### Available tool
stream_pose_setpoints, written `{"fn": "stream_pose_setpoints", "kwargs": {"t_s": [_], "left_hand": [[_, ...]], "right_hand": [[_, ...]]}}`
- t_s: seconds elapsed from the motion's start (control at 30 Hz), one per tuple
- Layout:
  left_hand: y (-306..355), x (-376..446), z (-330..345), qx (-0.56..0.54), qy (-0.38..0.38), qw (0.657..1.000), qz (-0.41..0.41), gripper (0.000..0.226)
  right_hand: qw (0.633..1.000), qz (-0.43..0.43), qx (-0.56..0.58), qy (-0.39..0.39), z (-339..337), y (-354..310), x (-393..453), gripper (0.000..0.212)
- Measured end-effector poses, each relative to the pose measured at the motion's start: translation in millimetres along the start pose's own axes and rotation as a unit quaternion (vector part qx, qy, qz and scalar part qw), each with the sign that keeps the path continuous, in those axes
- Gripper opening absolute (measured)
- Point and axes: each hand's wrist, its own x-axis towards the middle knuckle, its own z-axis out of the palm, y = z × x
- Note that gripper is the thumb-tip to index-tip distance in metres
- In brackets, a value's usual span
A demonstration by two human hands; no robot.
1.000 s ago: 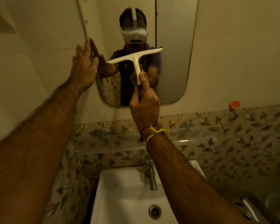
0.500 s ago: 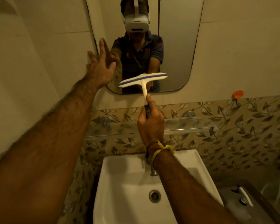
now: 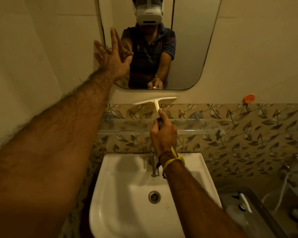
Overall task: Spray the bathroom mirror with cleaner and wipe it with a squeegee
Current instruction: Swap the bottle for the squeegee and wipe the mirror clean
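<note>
The bathroom mirror (image 3: 193,48) hangs on the wall above the sink and reflects a person wearing a headset. My right hand (image 3: 163,136) grips the handle of a white squeegee (image 3: 156,101), whose blade lies against the wall just below the mirror's bottom edge. My left hand (image 3: 113,57) is spread flat with fingers apart against the mirror's left edge. No spray bottle shows in this view.
A glass shelf (image 3: 187,127) on metal brackets runs across the leaf-patterned tiles under the mirror. Below it sit a white sink (image 3: 127,194) and its metal tap (image 3: 154,165). An orange hook (image 3: 249,98) is on the wall at right; a bucket (image 3: 244,208) stands at lower right.
My right hand has drawn the squeegee down the mirror, from its middle to below the bottom edge. My left hand stayed at the mirror's left edge.
</note>
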Motion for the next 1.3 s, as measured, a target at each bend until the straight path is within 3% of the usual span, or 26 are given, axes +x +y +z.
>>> {"fn": "stream_pose_setpoints", "kwargs": {"t_s": [0.23,0.37,0.47,0.57,0.77,1.03,1.3], "left_hand": [[6.1,4.4,-8.1,-0.002,-0.014,1.000,-0.016,0.101],[21.6,2.5,-22.4,-0.020,0.051,0.998,-0.034,0.090],[32.5,5.0,-36.4,0.012,0.121,0.992,0.019,0.089],[40.8,16.8,-58.4,0.018,0.145,0.985,0.088,0.094],[51.5,44.4,-86.6,-0.026,0.121,0.987,0.104,0.110],[55.0,68.0,-76.5,-0.021,0.110,0.991,0.073,0.123],[53.9,73.2,-63.9,0.016,0.150,0.987,0.059,0.123]], "right_hand": [[0.995,-0.071,0.050,0.055,-10.4,-22.2,15.5,0.046],[0.993,-0.079,0.067,0.061,-13.4,-32.3,22.1,0.045],[0.990,-0.090,0.094,0.060,-18.9,-43.3,31.3,0.044],[0.980,-0.131,0.126,0.083,-27.3,-63.1,52.9,0.044],[0.941,-0.232,0.204,0.137,-52.5,-147.9,133.9,0.044],[0.911,-0.315,0.185,0.191,-66.4,-265.6,237.7,0.045],[0.906,-0.316,0.166,0.226,-58.5,-277.2,263.8,0.044]]}}
